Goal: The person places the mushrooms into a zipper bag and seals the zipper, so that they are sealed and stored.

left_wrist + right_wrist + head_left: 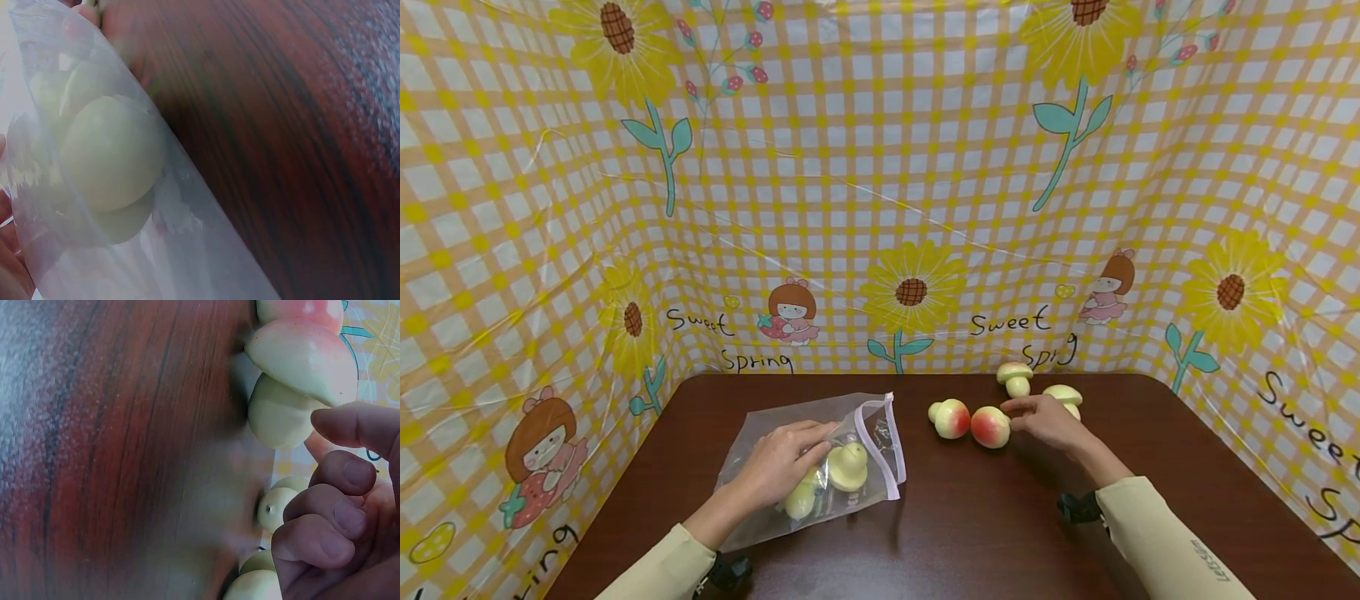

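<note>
My left hand (786, 454) holds the clear zip bag (752, 450) from above, thumb and fingers at its upper film. Several pale yellow-green toy mushrooms (847, 467) lie inside; in the left wrist view the cloudy film covers the mushrooms (112, 153). My right hand (1045, 421) is over the table, thumb and forefinger extended to a mushroom with a red-blushed cap (990, 427). In the right wrist view the thumb tip is right at that mushroom's pale stem (278, 415), with the other fingers of the hand (344, 506) curled back.
Left of it lies another red-blushed mushroom (952, 418). Behind the right hand are a pale mushroom (1015, 379) and another (1063, 394), partly hidden. The bag's lilac-edged mouth (891, 450) faces right. Checked cloth (880, 167) walls the dark wooden table (970, 525) at the back and sides.
</note>
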The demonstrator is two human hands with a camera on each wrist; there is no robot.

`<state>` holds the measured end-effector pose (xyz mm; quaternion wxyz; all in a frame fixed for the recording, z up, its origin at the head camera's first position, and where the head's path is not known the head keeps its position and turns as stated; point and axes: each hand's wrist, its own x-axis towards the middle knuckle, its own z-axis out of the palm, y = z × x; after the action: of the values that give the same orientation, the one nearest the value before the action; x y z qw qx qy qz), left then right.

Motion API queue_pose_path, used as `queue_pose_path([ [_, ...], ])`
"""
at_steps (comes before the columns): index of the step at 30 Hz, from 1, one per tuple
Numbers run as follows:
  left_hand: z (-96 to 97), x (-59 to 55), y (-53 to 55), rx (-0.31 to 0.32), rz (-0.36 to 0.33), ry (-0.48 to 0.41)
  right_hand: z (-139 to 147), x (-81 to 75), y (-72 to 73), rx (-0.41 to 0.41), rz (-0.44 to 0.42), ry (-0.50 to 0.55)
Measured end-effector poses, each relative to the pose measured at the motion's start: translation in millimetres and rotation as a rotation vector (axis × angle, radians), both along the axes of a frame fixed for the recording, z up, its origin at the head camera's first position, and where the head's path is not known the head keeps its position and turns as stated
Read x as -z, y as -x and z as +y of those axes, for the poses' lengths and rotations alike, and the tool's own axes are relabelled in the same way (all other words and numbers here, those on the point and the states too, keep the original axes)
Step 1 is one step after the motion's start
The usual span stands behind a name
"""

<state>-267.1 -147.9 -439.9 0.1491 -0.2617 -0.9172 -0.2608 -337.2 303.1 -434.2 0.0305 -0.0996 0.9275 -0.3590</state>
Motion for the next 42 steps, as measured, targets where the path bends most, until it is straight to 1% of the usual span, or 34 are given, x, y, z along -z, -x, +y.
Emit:
queue_pose_path([
  [5,0.0,-0.6,0.8,-0.005,-0.005,0.001,1.3,-0.3,3.2,-0.016,-0.029,0.006],
  [11,0.0,-0.1,1.1,-0.004,-0.007,-0.001,3.6,1.1,3.8,-0.034,-0.038,0.002],
  [18,-0.4,0.2,1.1,-0.011,-0.013,0.000,5.8,3.9,3.6,-0.036,-0.036,-0.008],
  [24,-0.6,-0.4,0.7,-0.015,-0.027,-0.011,7.1,5.9,5.9,-0.040,-0.035,0.011],
  [31,-0.2,0.3,1.1,-0.015,-0.021,-0.013,6.0,6.3,4.7,-0.076,-0.028,0.019],
  [42,-1.7,3.6,0.0,-0.011,-0.030,-0.017,7.0,8.3,1.8,-0.065,-0.049,0.012],
])
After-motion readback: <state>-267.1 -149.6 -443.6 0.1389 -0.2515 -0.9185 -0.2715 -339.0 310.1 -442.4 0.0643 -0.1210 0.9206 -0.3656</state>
